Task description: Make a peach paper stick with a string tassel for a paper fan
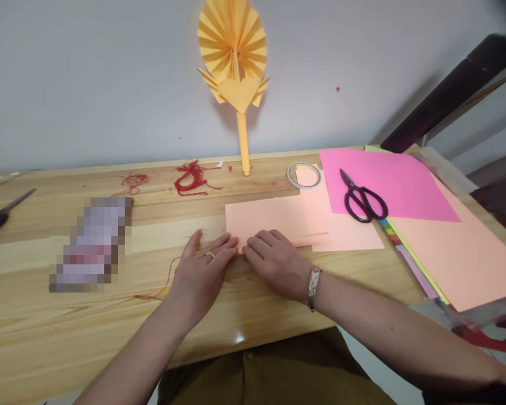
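Observation:
A peach sheet of paper (270, 216) lies on the table in front of me, its near edge folded over in a narrow strip. At the left end of that fold, the fingertips of my left hand (206, 267) close on the paper, the little finger held out to the side; its thumb is hidden. My right hand (276, 261) is right beside it, fingers curled and pressed together on the same folded edge. A thin red thread (168, 275) runs out from beside my left hand.
Black-handled scissors (365, 202) rest on pink paper (388, 180) at right, beside a tape roll (289, 177). Behind are red threads (191, 179) and a yellow paper fan (242, 135) leaning on the wall. At left are a blurred-out phone-shaped object (93, 242) and other scissors (2, 215).

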`<state>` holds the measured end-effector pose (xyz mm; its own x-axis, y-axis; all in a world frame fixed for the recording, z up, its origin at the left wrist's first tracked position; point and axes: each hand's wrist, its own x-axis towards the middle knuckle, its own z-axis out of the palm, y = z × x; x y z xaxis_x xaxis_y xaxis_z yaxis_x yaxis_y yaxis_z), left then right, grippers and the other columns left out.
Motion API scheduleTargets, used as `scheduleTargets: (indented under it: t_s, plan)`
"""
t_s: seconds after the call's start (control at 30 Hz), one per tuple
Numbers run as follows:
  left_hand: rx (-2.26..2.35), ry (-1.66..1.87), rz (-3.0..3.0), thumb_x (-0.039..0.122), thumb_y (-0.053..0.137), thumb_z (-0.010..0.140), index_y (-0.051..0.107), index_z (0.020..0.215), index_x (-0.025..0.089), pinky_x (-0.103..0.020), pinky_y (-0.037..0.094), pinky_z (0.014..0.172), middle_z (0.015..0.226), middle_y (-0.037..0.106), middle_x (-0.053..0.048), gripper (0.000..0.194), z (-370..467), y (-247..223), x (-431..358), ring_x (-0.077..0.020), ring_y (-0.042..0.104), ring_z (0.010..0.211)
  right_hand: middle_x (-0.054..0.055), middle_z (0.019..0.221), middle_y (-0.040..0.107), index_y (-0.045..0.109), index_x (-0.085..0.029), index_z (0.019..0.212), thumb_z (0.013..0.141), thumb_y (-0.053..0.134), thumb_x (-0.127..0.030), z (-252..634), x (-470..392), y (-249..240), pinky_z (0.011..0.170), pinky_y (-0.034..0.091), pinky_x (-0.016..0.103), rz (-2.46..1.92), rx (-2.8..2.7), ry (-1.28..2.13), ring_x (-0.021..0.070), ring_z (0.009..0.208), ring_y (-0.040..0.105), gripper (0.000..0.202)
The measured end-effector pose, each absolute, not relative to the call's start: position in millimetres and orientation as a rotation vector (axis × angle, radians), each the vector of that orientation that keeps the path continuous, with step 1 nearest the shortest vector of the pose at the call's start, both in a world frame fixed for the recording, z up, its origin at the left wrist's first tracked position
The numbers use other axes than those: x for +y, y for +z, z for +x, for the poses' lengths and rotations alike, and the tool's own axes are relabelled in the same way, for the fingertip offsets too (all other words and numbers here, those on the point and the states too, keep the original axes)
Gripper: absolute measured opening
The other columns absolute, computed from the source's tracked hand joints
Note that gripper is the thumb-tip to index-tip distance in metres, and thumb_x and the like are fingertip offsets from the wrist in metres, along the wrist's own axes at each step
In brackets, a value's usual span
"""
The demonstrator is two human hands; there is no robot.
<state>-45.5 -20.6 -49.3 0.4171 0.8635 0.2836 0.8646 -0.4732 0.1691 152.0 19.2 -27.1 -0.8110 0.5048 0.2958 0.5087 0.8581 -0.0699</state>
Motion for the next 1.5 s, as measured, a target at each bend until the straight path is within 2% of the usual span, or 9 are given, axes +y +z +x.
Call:
scheduleTargets:
  t_s: [0.13,0.33,0.53,0.77,0.9,1.13,1.5]
  plan:
    - [-1.578,-0.539,-2.625,0.009,0.043,0.089,0.059,0.109,0.023,-0.052,0.023,0.11,0.115,0.069,-0.006,0.029,-44,-48,-20,-0.0211,0.061,0.113,0.009,0.089,0.058,0.06,-0.012,0.091,0.094,0.043,-0.014,152,20,-30,0.072,0.034,0.034,-0.836,-2.688,0.084,0.0209,0.084,0.045,0.017]
    - [-1.684,-0.567,-2.574,0.022,0.047,0.091,0.056,0.116,0.021,-0.049,0.029,0.109,0.114,0.069,-0.008,0.027,-42,-45,-19,-0.0219,0.066,0.103,0.009,0.09,0.057,0.06,-0.013,0.092,0.093,0.044,-0.014,152,21,-32,0.072,0.032,0.033,-0.857,-2.681,0.146,0.0207,0.083,0.043,0.016]
    - [-1.56,-0.597,-2.646,0.01,0.046,0.089,0.061,0.102,0.024,-0.05,0.024,0.11,0.113,0.07,-0.004,0.024,-46,-46,-19,-0.0201,0.062,0.111,0.008,0.091,0.057,0.061,-0.014,0.092,0.093,0.046,-0.015,152,22,-33,0.073,0.033,0.034,-0.874,-2.673,0.138,0.0216,0.086,0.043,0.015]
    - [-1.609,-0.596,-2.625,0.014,0.047,0.09,0.057,0.114,0.023,-0.05,0.025,0.109,0.112,0.07,-0.006,0.027,-45,-47,-19,-0.0206,0.062,0.11,0.008,0.092,0.057,0.061,-0.014,0.095,0.094,0.044,-0.015,154,21,-32,0.074,0.032,0.034,-0.893,-2.685,0.161,0.0216,0.087,0.044,0.017]
    - [-1.604,-0.616,-2.587,0.016,0.048,0.09,0.059,0.11,0.022,-0.051,0.028,0.107,0.109,0.071,-0.007,0.023,-42,-47,-19,-0.0217,0.064,0.106,0.008,0.092,0.058,0.061,-0.015,0.096,0.093,0.045,-0.014,158,21,-26,0.072,0.032,0.033,-0.966,-2.714,0.193,0.0214,0.085,0.046,0.016]
    - [-1.607,-0.616,-2.592,0.015,0.047,0.09,0.061,0.108,0.024,-0.05,0.026,0.108,0.11,0.071,-0.005,0.024,-41,-45,-19,-0.0218,0.064,0.106,0.004,0.089,0.062,0.063,-0.017,0.091,0.094,0.049,-0.024,172,30,-11,0.07,0.033,0.031,-1.156,-2.709,0.408,0.0181,0.081,0.053,0.017]
    - [-1.566,-0.63,-2.59,0.01,0.048,0.088,0.058,0.109,0.022,-0.05,0.026,0.109,0.111,0.071,-0.005,0.026,-43,-48,-20,-0.0206,0.064,0.107,0.003,0.081,0.065,0.066,-0.016,0.084,0.092,0.051,-0.017,216,36,0,0.076,0.038,0.03,-1.389,-2.53,0.586,0.0159,0.079,0.057,0.017]
